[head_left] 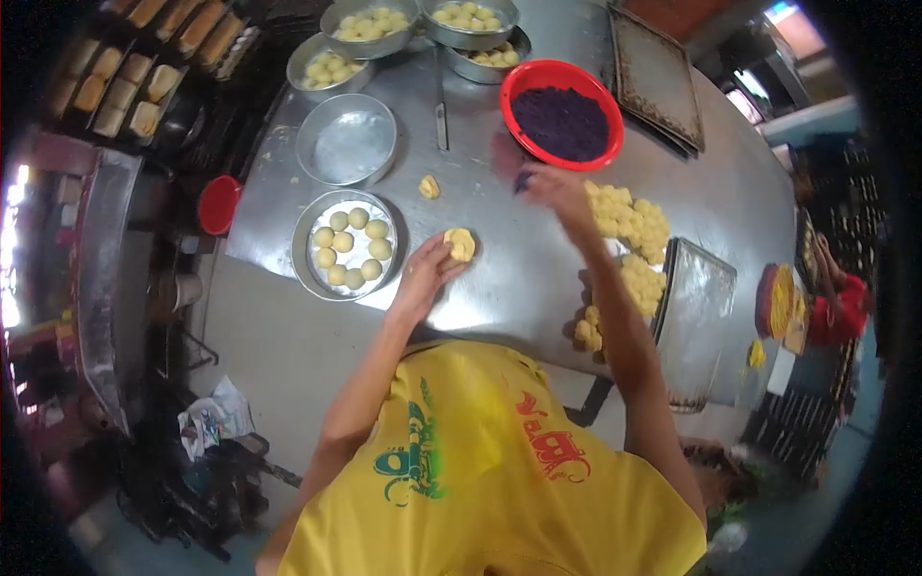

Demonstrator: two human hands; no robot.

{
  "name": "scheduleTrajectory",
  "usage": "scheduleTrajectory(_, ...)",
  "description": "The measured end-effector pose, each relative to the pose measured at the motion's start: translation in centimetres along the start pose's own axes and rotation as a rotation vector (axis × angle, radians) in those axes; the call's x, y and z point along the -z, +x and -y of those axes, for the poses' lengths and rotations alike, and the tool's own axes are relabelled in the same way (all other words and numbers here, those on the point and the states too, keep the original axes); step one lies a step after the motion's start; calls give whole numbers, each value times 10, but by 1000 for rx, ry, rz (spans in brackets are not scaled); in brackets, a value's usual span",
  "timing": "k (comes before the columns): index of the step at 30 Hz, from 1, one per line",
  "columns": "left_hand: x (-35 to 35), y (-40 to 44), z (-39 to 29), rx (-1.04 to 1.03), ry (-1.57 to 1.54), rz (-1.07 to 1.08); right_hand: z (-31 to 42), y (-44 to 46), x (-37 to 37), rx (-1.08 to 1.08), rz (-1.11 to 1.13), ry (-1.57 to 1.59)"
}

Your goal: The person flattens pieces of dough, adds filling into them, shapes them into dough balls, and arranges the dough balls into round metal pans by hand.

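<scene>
My left hand [425,276] holds a flattened piece of yellow dough [460,246] over the metal table, right of a round pan [300,252] with several pale dough balls. My right hand [557,195] is closed on a small lump of purple filling [522,180], just below the red basin [608,154] of purple filling. A small dough piece [429,187] lies alone above my left hand. Clusters of yellow dough [629,223] rest beside my right forearm.
An empty round pan [347,140] and a long flat tool [442,125] lie on the table [480,307]. Filled pans [373,29] stand at the back. Flat trays [658,77] and another tray [693,317] sit at right. A person in red [843,312] is at far right.
</scene>
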State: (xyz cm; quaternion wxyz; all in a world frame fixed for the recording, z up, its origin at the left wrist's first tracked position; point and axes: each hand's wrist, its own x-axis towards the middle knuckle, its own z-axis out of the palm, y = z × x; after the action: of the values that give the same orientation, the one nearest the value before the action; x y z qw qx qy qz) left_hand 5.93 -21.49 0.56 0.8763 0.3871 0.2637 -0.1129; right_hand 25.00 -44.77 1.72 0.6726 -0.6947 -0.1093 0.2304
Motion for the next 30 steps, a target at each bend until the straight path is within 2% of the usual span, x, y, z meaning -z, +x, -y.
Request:
scheduleTrajectory(2, 1, 10, -6, 34, -8, 111, -3, -47, -49, -109, 109, 79)
scheduleTrajectory(4, -1, 11, -9, 18, 45, 200, -33, -68, -91, -31, 49, -358)
scheduleTrajectory(6, 4, 10, -11, -18, 206, 250, -27, -79, -114, 152, -194, -590)
scheduleTrajectory(7, 4, 4, -15, -16, 165, 265, -23, -79, -120, 255, -306, -707)
scheduleTrajectory(10, 9, -1, -29, -28, 270, 371, -16, -79, -114, -119, -23, -2)
scheduleTrajectory(13, 2, -11, -40, -21, 402, 340, 6, -84, -110, -211, 56, 22)
scheduleTrajectory(16, -3, -17, -39, -81, 408, 353, 3, -82, -111, -150, -54, -160)
scheduleTrajectory(19, 0, -7, -21, -180, 429, 107, -20, -81, -123, 150, -130, -254)
scheduleTrajectory(22, -2, -10, -3, -390, 674, -2, 7, -97, -128, 9, -88, -108)
scheduleTrajectory(23, -7, -17, 6, -497, 825, -70, 3, -96, -122, -5, -81, -193)
scheduleTrajectory(25, -25, -37, 3, -543, 829, -60, -9, -90, -106, -31, -67, -360)
scheduleTrajectory(26, -31, -42, 2, -568, 833, -53, -12, -88, -98, 42, -21, -325)
scheduleTrajectory(27, -26, -36, 0, -501, 1012, -81, -14, -87, -90, 115, 25, -290)
scheduleTrajectory(28, -24, -31, -3, -506, 949, -57, -11, -89, -87, 183, 70, -255)
scheduleTrajectory(30, -24, -21, -2, -513, 818, -7, 12, -94, -85, 112, 97, -402)
